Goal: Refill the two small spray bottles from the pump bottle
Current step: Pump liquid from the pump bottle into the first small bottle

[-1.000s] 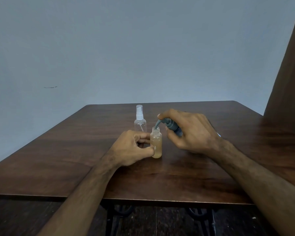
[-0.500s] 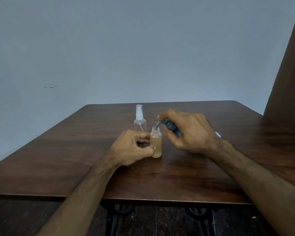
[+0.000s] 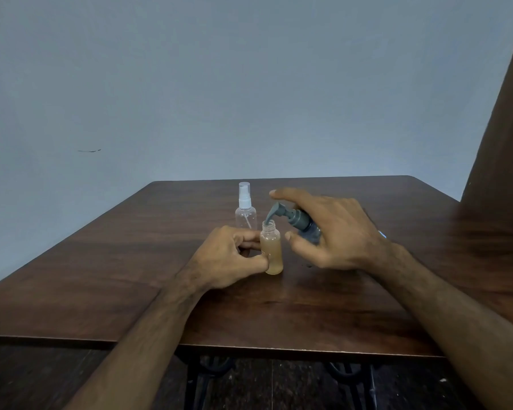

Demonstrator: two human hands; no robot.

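A small uncapped bottle [image 3: 272, 250] nearly full of amber liquid stands on the dark wooden table [image 3: 131, 276]. My left hand [image 3: 228, 258] pinches it from the left. My right hand [image 3: 335, 232] holds the tilted grey pump bottle [image 3: 301, 224], its spout dipping into the small bottle's mouth. My right index finger is lifted straight above the pump head, and the thumb sits beside the bottle's body, most of which my hand hides. A second, clear spray bottle [image 3: 245, 211] with a white sprayer and cap stands just behind, empty-looking.
A blue-grey wall rises behind the table. A brown panel [image 3: 504, 143] fills the right edge of the view. Black metal table legs [image 3: 208, 377] show under the near edge. Something small and pale blue [image 3: 382, 234] peeks out behind my right wrist.
My right index finger has lifted off the pump head, which has risen into full view. The small bottle and my left hand have stayed in place.
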